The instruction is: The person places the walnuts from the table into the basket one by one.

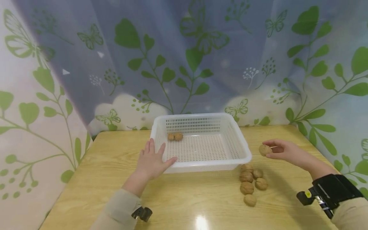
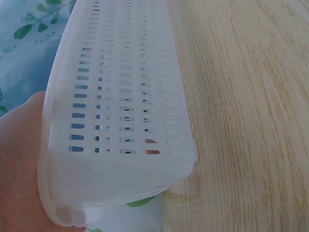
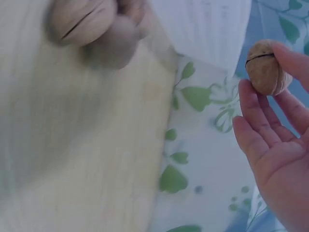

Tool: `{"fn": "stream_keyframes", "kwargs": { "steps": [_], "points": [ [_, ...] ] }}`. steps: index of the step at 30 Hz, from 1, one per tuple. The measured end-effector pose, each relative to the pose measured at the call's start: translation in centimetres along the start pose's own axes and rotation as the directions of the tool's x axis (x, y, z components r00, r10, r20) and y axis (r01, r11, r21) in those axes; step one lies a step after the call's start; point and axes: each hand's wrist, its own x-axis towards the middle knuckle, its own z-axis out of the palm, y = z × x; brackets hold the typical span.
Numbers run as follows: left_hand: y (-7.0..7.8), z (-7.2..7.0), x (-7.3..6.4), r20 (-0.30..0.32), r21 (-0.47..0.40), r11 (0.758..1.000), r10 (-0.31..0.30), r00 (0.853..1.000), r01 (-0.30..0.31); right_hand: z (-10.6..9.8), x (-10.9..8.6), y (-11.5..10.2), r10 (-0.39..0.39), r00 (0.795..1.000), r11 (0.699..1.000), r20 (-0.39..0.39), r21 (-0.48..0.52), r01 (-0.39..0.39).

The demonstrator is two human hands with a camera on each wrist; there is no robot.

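Note:
My right hand [image 1: 283,150] pinches a walnut [image 1: 265,150] between thumb and fingers, above the table to the right of the white plastic basket [image 1: 201,168]. In the right wrist view a dark crack runs across that walnut [image 3: 263,66]. My left hand [image 1: 151,162] lies with spread fingers over the basket's front left corner, touching the rim. In the left wrist view part of this hand [image 2: 19,164] shows beside the rim. Two walnuts [image 1: 175,136] sit inside the basket near its back left. Several more walnuts [image 1: 246,187] lie in a cluster by the basket's front right corner.
The light wooden table [image 1: 184,198] carries everything and ends at a back edge behind the basket. A patterned curtain [image 1: 184,64] with leaves and butterflies hangs behind the table and along both sides.

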Motion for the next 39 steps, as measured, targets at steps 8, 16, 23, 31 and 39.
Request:
{"fn": "stream_keyframes", "kwargs": {
  "steps": [8,16,23,31,39],
  "points": [
    [0.1,0.0,0.0,-0.004,0.0,1.0,0.007,1.0,-0.007,0.2,2.7,-3.0,-0.035,0.999,0.999,0.002,0.003,0.035],
    [-0.2,0.2,0.0,-0.015,0.015,1.0,0.007,1.0,-0.007,1.2,6.5,-6.4,-0.074,0.996,0.997,0.048,0.037,0.072],
    [0.1,0.1,-0.1,-0.029,-0.01,1.0,0.016,0.999,-0.016,1.6,9.6,-8.3,-0.113,0.991,0.994,0.073,0.021,0.112],
    [-0.1,0.5,-0.2,-0.027,-0.008,1.0,0.005,1.0,-0.005,2.1,12.9,-10.6,-0.106,0.989,0.994,0.099,0.024,0.104],
    [-0.1,0.3,-0.2,-0.025,-0.011,1.0,0.004,1.0,-0.005,3.6,16.9,-11.8,-0.109,0.989,0.991,0.1,0.084,0.101]
  ]
}}
